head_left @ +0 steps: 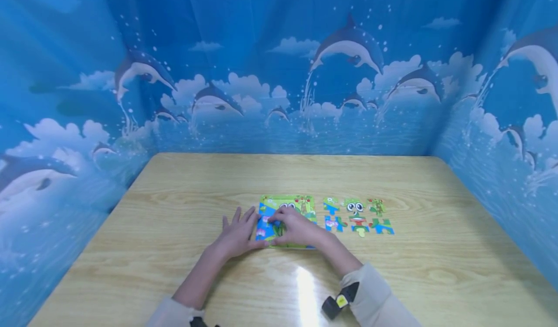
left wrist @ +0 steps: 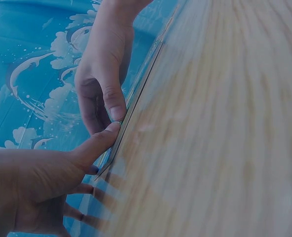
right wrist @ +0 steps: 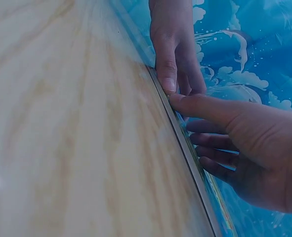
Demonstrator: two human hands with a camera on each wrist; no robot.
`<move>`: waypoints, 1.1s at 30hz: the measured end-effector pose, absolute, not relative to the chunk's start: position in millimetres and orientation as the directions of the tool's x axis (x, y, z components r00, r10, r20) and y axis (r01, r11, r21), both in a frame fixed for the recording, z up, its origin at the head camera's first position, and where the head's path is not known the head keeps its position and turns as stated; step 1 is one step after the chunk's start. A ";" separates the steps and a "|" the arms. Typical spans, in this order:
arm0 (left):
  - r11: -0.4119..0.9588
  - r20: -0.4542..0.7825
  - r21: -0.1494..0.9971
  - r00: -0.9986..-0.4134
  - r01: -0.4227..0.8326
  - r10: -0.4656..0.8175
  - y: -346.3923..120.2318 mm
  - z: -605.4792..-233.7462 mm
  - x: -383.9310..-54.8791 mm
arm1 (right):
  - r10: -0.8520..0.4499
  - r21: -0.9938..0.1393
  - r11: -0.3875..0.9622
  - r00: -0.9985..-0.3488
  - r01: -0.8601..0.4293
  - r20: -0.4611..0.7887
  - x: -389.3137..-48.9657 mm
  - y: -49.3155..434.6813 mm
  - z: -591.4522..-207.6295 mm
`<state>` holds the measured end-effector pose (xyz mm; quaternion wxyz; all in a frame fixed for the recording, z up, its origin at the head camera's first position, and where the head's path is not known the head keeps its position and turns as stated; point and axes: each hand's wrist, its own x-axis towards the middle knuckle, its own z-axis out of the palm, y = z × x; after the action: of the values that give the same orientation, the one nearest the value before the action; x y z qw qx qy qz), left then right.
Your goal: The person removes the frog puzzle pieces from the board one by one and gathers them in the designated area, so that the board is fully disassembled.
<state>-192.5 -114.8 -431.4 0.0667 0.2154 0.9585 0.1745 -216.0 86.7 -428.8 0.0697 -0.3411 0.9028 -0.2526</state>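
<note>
A colourful puzzle board (head_left: pixel 308 205) with green and blue printed scenery lies flat on the table. My left hand (head_left: pixel 235 237) is at its left side, fingers spread, with the thumb (left wrist: pixel 104 140) at the near edge close to the left corner. Over the board's middle reaches my right hand (head_left: pixel 298 227), its fingertips down on the picture and its thumb (right wrist: pixel 190 103) along the near edge. Both thumb tips meet or nearly meet there. The right hand covers part of the frog picture, and no loose piece shows between its fingers.
Several loose jigsaw pieces (head_left: pixel 359 224) lie in two rows right of the board, some with frog eyes and a red mouth. The wooden table (head_left: pixel 196 181) extends around them. A dolphin-printed blue curtain (head_left: pixel 244 36) encloses the back and sides.
</note>
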 end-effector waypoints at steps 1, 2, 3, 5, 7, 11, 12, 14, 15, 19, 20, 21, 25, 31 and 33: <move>0.848 -0.057 0.363 -0.899 0.387 0.435 -114.7 -431.3 -192.5 | -0.652 -0.499 0.641 -0.756 -0.584 0.047 -215.8 86.7 -428.5; 0.849 -0.060 0.362 -0.899 0.385 0.433 -114.8 -431.5 -192.6 | -0.653 -0.496 0.642 -0.756 -0.584 0.045 -215.3 86.7 -427.8; 0.850 -0.061 0.362 -0.900 0.383 0.432 -114.9 -431.7 -192.7 | -0.656 -0.493 0.642 -0.754 -0.588 0.045 -215.2 86.5 -427.3; 0.851 -0.062 0.360 -0.901 0.382 0.430 -115.2 -432.2 -193.1 | -0.661 -0.486 0.640 -0.749 -0.595 0.048 -214.8 85.9 -426.8; 0.850 -0.060 0.362 -0.901 0.382 0.430 -115.3 -432.5 -193.2 | -0.667 -0.480 0.636 -0.743 -0.604 0.051 -214.7 85.3 -426.4; 0.848 -0.054 0.364 -0.900 0.386 0.432 -115.2 -432.5 -193.1 | -0.673 -0.472 0.635 -0.738 -0.612 0.051 -214.2 84.0 -425.7; 0.847 -0.051 0.365 -0.900 0.386 0.432 -115.1 -432.6 -193.1 | -0.672 -0.472 0.637 -0.739 -0.610 0.048 -214.0 83.9 -425.7; 0.847 -0.045 0.365 -0.901 0.388 0.432 -115.1 -432.5 -193.1 | -0.669 -0.472 0.641 -0.742 -0.606 0.043 -213.5 83.6 -425.6; 0.846 -0.043 0.366 -0.901 0.388 0.431 -115.2 -432.3 -193.0 | -0.668 -0.472 0.643 -0.743 -0.603 0.040 -213.2 83.5 -425.4; 0.844 -0.032 0.370 -0.903 0.388 0.429 -115.3 -432.3 -192.9 | -0.657 -0.476 0.655 -0.754 -0.587 0.026 -212.7 83.4 -424.9; 0.845 -0.032 0.370 -0.903 0.387 0.428 -115.3 -432.4 -192.9 | -0.653 -0.478 0.658 -0.757 -0.582 0.022 -212.7 83.4 -424.9; 0.845 -0.032 0.371 -0.904 0.386 0.427 -115.3 -432.6 -193.0 | -0.651 -0.480 0.660 -0.759 -0.579 0.020 -212.5 83.3 -424.6; 0.847 -0.032 0.369 -0.905 0.384 0.424 -115.3 -433.3 -193.5 | -0.649 -0.487 0.659 -0.760 -0.574 0.017 -211.8 83.0 -423.9; 0.846 -0.038 0.373 -0.905 0.380 0.423 -115.2 -433.5 -193.0 | -0.657 -0.484 0.651 -0.753 -0.585 0.026 -211.2 82.9 -422.8; 0.844 -0.032 0.373 -0.904 0.384 0.426 -114.9 -433.0 -192.7 | -0.661 -0.483 0.646 -0.749 -0.591 0.033 -211.2 83.1 -422.7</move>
<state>-192.7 -114.9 -433.0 0.0570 0.2113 0.9586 0.1822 -211.2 83.1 -422.7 0.0731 -0.3464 0.9042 -0.2391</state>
